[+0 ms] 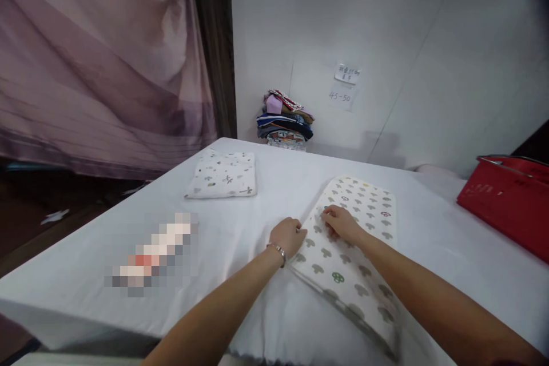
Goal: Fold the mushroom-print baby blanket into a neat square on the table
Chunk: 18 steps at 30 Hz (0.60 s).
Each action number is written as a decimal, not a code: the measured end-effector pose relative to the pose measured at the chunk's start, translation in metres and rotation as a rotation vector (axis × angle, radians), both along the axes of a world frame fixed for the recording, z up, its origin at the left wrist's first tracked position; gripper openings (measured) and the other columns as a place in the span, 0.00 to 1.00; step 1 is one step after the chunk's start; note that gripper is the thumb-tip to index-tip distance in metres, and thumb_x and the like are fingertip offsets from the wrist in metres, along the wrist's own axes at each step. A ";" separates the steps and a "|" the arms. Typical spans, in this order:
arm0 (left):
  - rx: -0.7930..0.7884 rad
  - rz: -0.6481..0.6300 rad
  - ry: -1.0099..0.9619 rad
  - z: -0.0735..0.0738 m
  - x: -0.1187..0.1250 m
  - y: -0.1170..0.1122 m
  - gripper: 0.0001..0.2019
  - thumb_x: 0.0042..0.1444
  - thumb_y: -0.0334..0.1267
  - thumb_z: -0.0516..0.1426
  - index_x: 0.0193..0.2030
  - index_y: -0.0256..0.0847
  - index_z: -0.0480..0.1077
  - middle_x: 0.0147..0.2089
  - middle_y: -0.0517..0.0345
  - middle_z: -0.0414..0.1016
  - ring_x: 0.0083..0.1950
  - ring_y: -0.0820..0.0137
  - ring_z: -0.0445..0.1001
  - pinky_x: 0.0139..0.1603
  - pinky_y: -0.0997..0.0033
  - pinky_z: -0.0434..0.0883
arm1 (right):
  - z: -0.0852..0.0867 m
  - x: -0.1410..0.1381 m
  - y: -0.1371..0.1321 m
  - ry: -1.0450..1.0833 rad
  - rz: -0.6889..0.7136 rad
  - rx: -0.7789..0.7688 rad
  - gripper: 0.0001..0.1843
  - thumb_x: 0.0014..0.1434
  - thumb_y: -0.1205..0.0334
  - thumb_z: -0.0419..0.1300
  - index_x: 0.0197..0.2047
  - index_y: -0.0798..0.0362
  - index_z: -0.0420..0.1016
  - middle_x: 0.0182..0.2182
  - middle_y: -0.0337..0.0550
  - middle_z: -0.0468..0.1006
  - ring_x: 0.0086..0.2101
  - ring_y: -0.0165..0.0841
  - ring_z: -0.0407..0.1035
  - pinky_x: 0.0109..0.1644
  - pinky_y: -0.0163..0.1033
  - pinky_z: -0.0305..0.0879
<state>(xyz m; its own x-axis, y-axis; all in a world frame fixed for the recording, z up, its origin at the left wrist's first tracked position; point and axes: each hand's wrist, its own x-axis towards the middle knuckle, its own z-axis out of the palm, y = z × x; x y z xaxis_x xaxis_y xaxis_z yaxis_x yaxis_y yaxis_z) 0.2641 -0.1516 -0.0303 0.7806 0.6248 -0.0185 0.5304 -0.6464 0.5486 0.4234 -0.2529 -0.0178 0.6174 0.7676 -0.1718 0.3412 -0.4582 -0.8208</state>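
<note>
Against the far side of the room, a pale wall [398, 23] rises behind everything, with a draped pinkish curtain [107, 57] to the left. Below them spreads a white-covered table [223, 234]. At its right edge sits a red basket [510, 200] with a metal handle. The folded mushroom-print cloth [338, 266] lies flat on the near part of the tabletop, right of centre, slanting towards the front edge. Farther back on the left is a smaller folded palm-print cloth [225, 174]; a stack of folded clothes [285, 120] stands by the wall. The right hand [342, 222] is on the mushroom-print cloth, fingers bent and nearly together; the left hand [287, 237] is at its left edge, fingers loosely curled. Whether either pinches the fabric, I cannot tell. Two paper notes [347, 73] hang on the wall, the lower reading "45-50". A thin bracelet [278, 251] circles the left wrist.
</note>
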 end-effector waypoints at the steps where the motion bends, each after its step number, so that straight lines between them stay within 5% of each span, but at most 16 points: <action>1: 0.031 -0.015 -0.022 -0.002 -0.001 -0.002 0.12 0.54 0.43 0.50 0.37 0.42 0.71 0.41 0.52 0.72 0.43 0.66 0.69 0.39 0.68 0.63 | -0.004 0.002 0.008 -0.002 -0.009 -0.022 0.12 0.53 0.51 0.56 0.32 0.52 0.65 0.20 0.35 0.70 0.14 0.25 0.63 0.15 0.29 0.57; 8: 0.423 -0.208 -0.066 -0.001 -0.009 -0.032 0.06 0.55 0.33 0.49 0.37 0.41 0.66 0.39 0.54 0.67 0.42 0.65 0.65 0.39 0.65 0.62 | -0.011 0.009 0.023 -0.009 -0.043 -0.191 0.23 0.52 0.40 0.54 0.26 0.53 0.61 0.15 0.36 0.68 0.12 0.26 0.62 0.13 0.30 0.56; 12: 0.504 -0.326 -0.054 -0.005 -0.007 -0.042 0.07 0.54 0.27 0.49 0.36 0.39 0.66 0.38 0.53 0.66 0.41 0.65 0.64 0.38 0.64 0.62 | -0.007 0.010 0.024 0.049 -0.031 -0.220 0.15 0.53 0.52 0.58 0.26 0.54 0.62 0.15 0.35 0.68 0.12 0.26 0.62 0.12 0.30 0.57; 18: 0.477 -0.335 -0.057 -0.010 -0.010 -0.037 0.08 0.54 0.26 0.49 0.36 0.40 0.65 0.38 0.54 0.65 0.40 0.66 0.64 0.37 0.65 0.62 | -0.007 0.015 0.014 0.285 -0.050 -0.102 0.08 0.54 0.63 0.55 0.26 0.54 0.62 0.18 0.37 0.72 0.15 0.25 0.65 0.14 0.28 0.58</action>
<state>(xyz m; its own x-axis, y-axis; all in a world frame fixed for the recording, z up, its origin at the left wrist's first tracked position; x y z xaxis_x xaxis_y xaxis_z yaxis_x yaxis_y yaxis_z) 0.2538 -0.1882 -0.0401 0.9284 0.2731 0.2519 0.2330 -0.9561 0.1779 0.4380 -0.2388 -0.0243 0.5698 0.7074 -0.4181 0.0784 -0.5533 -0.8293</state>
